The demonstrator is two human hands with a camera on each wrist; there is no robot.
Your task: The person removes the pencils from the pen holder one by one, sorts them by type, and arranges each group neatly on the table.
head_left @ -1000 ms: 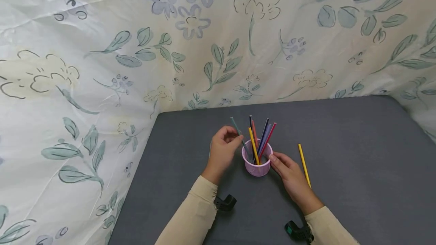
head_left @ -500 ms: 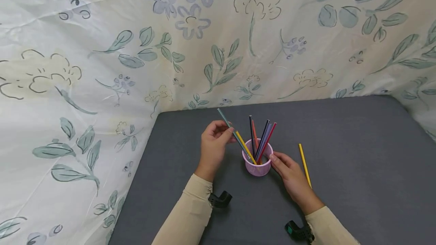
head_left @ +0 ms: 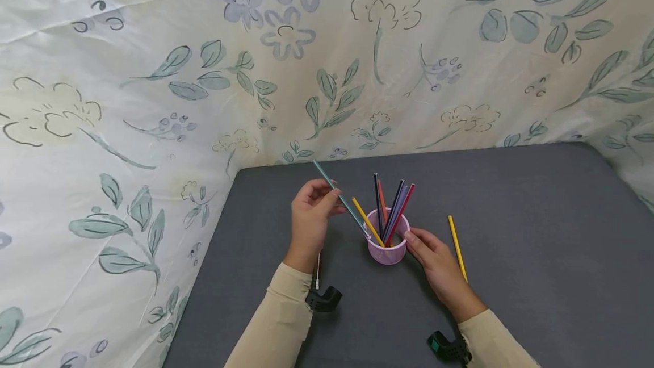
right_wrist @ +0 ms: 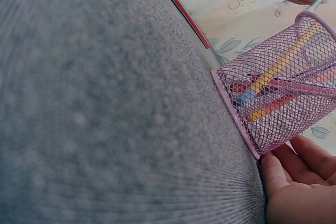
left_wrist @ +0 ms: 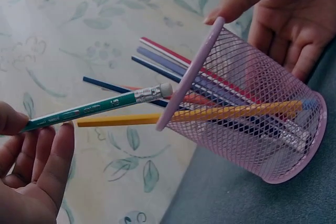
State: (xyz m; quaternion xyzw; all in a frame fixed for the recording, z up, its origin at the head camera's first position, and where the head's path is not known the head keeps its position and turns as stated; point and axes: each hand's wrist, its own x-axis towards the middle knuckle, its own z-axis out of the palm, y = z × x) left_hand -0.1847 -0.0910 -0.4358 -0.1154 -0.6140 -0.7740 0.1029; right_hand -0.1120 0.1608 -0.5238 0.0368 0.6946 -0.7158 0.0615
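My left hand pinches a green pencil between thumb and fingers. The pencil slants, its eraser end pointing down at the near-left rim of the pink mesh pencil cup. In the left wrist view, the silver ferrule and eraser are beside the rim, outside the cup. My right hand holds the cup's right side, thumb on the rim, fingers along the mesh. Inside the cup stand several pencils: a yellow pencil leaning left, a red pencil, and dark, purple and orange ones.
A yellow pencil lies on the grey table to the right of my right hand. Another thin pencil lies partly hidden by my left wrist. A floral cloth hangs behind the table.
My left hand has moved left and slightly up, drawing the green pencil out of the cup. The yellow pencil inside has tipped to the left. My right hand and the cup stay put.
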